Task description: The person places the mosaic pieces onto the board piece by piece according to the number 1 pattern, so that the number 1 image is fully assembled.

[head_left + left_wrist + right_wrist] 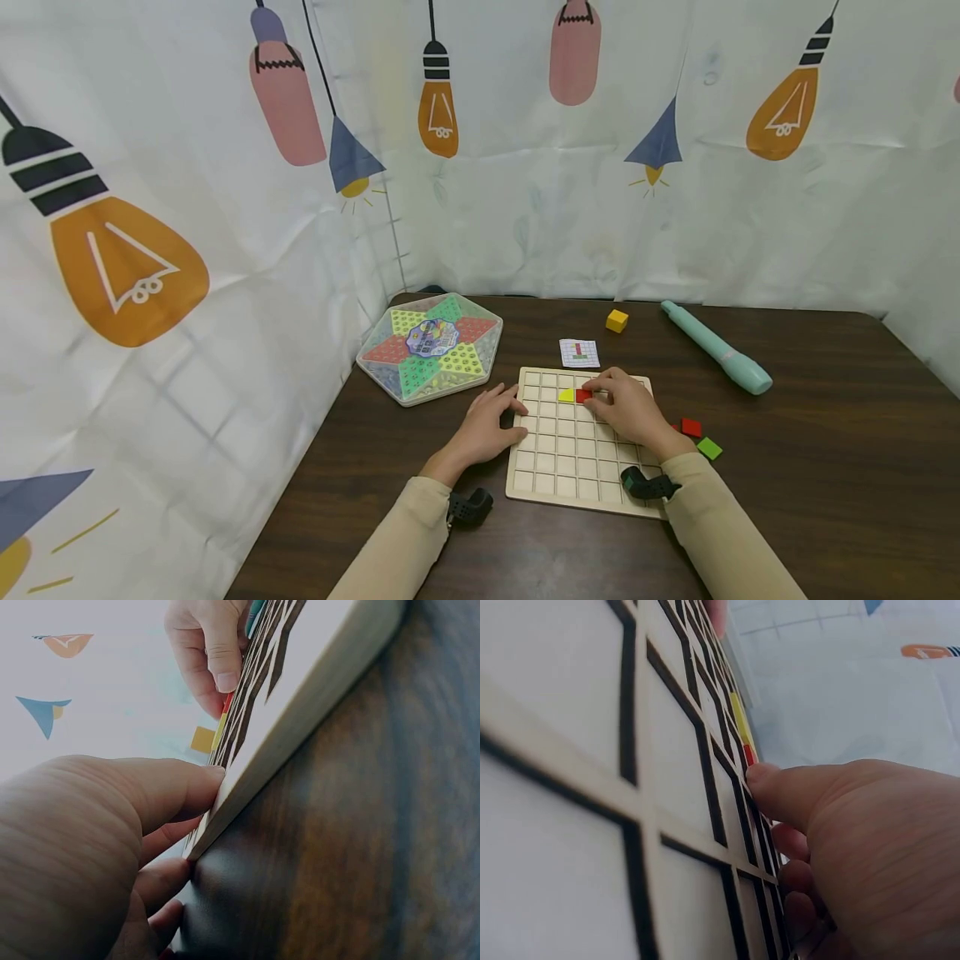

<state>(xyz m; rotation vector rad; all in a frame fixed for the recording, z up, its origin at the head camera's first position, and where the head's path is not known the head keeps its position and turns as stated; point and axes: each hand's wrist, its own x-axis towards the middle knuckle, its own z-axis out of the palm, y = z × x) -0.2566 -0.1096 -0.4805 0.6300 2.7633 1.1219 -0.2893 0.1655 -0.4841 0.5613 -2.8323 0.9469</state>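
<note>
A pale wooden grid board (pixel 546 465) lies on the dark table. In a cell of its upper part sits a yellow piece (pixel 566 395) with a slanted edge. Right beside that is a red tile (pixel 582 396), which my right hand (pixel 630 410) pinches between thumb and fingers at the board's surface. The same red tile (pixel 749 754) shows past the right thumb in the right wrist view. My left hand (pixel 483 427) rests along the board's left edge, its thumb (pixel 184 787) touching the rim in the left wrist view.
Behind the board lie a small pattern card (pixel 579 353) and a yellow cube (pixel 617 321). A hexagonal game box (pixel 427 346) stands at the back left, a mint-coloured cylindrical object (pixel 716 347) at the back right. Red (pixel 691 427) and green tiles (pixel 708 448) lie beside the right forearm.
</note>
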